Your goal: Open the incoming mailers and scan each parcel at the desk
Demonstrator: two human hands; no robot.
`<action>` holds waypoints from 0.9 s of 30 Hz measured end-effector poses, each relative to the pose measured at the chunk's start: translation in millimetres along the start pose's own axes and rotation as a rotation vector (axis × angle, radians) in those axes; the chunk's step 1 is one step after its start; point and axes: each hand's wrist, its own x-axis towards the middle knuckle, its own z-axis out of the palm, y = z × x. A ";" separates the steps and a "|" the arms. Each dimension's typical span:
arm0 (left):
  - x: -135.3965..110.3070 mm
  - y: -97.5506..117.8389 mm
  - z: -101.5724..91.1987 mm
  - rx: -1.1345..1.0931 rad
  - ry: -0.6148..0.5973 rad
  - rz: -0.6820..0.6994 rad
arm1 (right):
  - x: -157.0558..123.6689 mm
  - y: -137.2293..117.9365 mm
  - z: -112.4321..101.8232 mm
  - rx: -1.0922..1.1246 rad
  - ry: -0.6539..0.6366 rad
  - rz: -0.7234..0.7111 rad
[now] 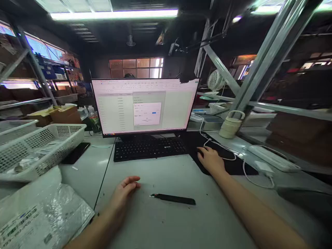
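My right hand (pixel 210 159) lies over a dark computer mouse on a black mouse pad (pixel 233 166). Most of the mouse is hidden under the palm and fingers. On the pale table, my left hand (pixel 127 188) rests on its side with the fingers loosely bent and nothing in them. A black utility knife (pixel 173 198) lies flat between my forearms, its metal tip pointing left towards that hand. Beyond the hands sits a black keyboard (pixel 150 148), in front of a lit monitor (pixel 114 107) showing a table and a small pop-up window.
At left are a white perforated basket (pixel 66 138) of small items, a black phone (pixel 75 153) and a clear plastic parcel (pixel 46 211) with a label. A cream lidded cup (pixel 229 127), a white power strip (pixel 273 158) and loose cables occupy the right. Metal rack posts (pixel 269 52) rise behind.
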 end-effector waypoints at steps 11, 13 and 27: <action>-2.9 7.0 6.2 -0.031 0.016 0.005 | 1.0 1.4 4.7 0.009 0.055 0.004; -3.3 8.0 6.9 -0.033 0.015 0.005 | 0.7 0.4 4.0 0.006 0.048 0.009; -5.4 10.7 9.5 -0.043 0.017 0.023 | -0.2 -1.5 2.8 0.009 0.042 0.027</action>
